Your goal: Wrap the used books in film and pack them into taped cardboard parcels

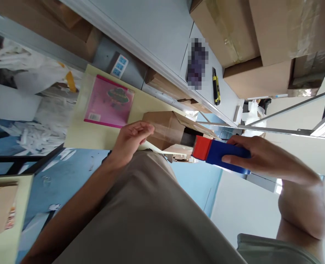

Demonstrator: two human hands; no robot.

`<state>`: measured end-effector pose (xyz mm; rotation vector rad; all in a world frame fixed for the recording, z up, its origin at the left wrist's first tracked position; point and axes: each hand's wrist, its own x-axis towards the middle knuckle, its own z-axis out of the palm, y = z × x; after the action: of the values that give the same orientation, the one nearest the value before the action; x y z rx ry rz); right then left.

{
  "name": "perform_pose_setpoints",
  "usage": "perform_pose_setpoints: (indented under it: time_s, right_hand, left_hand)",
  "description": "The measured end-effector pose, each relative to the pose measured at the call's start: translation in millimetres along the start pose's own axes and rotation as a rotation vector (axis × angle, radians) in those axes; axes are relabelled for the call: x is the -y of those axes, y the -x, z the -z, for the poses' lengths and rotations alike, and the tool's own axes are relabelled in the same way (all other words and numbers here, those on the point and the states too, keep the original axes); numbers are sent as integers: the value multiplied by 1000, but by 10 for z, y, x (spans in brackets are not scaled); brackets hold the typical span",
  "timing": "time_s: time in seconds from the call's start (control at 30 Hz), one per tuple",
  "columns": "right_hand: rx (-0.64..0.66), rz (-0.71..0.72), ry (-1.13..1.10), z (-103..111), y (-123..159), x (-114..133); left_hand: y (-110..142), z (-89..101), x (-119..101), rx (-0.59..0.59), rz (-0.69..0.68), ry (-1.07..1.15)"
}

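My right hand (250, 156) is closed round a blue and red tape dispenser (220, 152), held just off the end of a small brown cardboard box (166, 128). A strip of clear tape (165, 137) runs from the dispenser along the box to my left hand (132, 139). That hand's fingers are curled together, pinching the tape's end at the box's other end. The box lies on a pale yellow table (80, 135), and one of its end flaps (180, 150) hangs open near the dispenser.
A pink book (107, 102) lies on the table beside the box, with a power strip (119, 66) behind it. A yellow and black utility knife (216, 90) rests on a grey shelf under big cardboard boxes (242, 40). White bags (27, 73) are heaped by the blue floor.
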<state>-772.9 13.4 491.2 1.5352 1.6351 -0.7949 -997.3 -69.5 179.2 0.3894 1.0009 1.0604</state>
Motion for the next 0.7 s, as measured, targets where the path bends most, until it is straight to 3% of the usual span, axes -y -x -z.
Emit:
perform_pose_setpoints:
  time_s: [0.13,0.37,0.53,0.7]
  right_hand:
    - [-96,-42,15,34,-19,81]
    - [-147,-59,42,-57,-209,382]
    - [-163,-89,73,-60,-262,381]
    - [-177,-61,81,-76,-287,363]
  left_hand:
    - [-288,147,289,9,1,22]
    - [-535,-17,736,12,39,36]
    - [-587,-128,888,-25,44,32]
    - [-560,-183,899,-53,-12,-34]
